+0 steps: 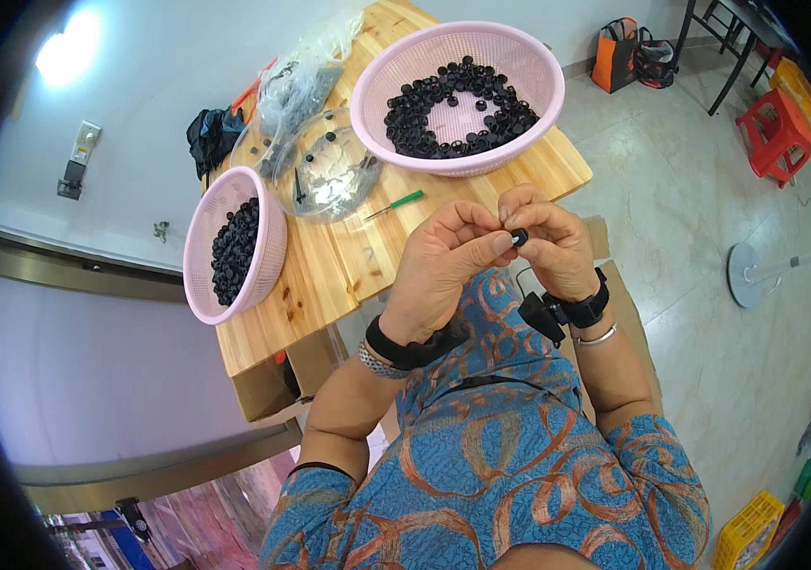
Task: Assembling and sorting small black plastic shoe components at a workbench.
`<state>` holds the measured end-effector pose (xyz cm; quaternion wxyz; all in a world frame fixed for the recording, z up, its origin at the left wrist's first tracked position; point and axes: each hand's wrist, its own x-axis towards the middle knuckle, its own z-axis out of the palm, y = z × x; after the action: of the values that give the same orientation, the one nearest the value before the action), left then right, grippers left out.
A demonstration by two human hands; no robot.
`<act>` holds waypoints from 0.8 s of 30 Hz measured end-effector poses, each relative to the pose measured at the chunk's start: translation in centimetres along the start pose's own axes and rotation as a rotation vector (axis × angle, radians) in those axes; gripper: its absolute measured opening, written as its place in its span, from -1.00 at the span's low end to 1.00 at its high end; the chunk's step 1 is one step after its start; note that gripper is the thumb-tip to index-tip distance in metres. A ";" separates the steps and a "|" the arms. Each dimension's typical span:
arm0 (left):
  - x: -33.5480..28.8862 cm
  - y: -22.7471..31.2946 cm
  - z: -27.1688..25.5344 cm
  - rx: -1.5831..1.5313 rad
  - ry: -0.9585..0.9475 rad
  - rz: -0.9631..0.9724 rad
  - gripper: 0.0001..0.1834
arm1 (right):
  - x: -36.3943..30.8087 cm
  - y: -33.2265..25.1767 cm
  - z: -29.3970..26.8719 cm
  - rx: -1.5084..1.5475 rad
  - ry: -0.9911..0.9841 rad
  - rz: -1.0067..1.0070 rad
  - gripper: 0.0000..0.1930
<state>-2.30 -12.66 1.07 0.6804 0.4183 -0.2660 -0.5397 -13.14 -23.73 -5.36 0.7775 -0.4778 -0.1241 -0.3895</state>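
A small round black cap [518, 237] is pinched between my two hands, just off the table's near right edge. My left hand [455, 255] grips it with thumb and forefinger from one side. From the other side, the thumb and fingers of my right hand [552, 242] close on it too. Fingertips partly cover the cap, and a pale spot shows on it. Beyond my hands, a large pink basket [363, 114] holds many similar black caps [415, 128]. Further left, a smaller pink basket [272, 252] contains a heap of small black parts [234, 252].
A green-handled pick [396, 203] lies on the wooden table [329, 275]. Beside it sit a clear round tray [334, 195] with a few black bits and clear plastic bags [301, 85]. Cardboard boxes [267, 391] stand under the table. A red stool [776, 138] is on the floor at right.
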 end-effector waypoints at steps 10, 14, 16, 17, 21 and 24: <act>3.0 8.9 0.0 0.810 -0.018 0.144 -0.78 | -0.7 -2.2 -0.5 -0.020 0.079 -0.041 -0.81; 9.1 13.2 -1.4 1.663 -0.206 0.316 -0.80 | -1.0 -2.3 -0.6 -0.016 0.069 -0.031 -0.80; 12.8 13.3 -2.5 1.742 -0.235 0.285 -0.80 | -1.1 -2.0 -0.5 -0.017 0.060 -0.022 -0.80; 14.5 12.9 -3.1 1.816 -0.270 0.251 -0.80 | -1.1 -1.9 -0.5 0.010 0.077 0.024 -0.80; 20.0 9.6 -5.5 2.000 -0.272 0.173 -0.77 | -1.5 -1.7 -0.8 0.034 0.096 0.070 -0.79; 22.3 7.0 -6.7 2.174 -0.220 0.085 -0.75 | -2.1 -1.7 -1.1 -0.019 0.168 0.081 -0.79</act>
<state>12.90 -31.64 1.66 -0.0618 0.7356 -0.6741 -0.0269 -15.98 -23.98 -6.01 0.7956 -0.4555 -0.0353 -0.3978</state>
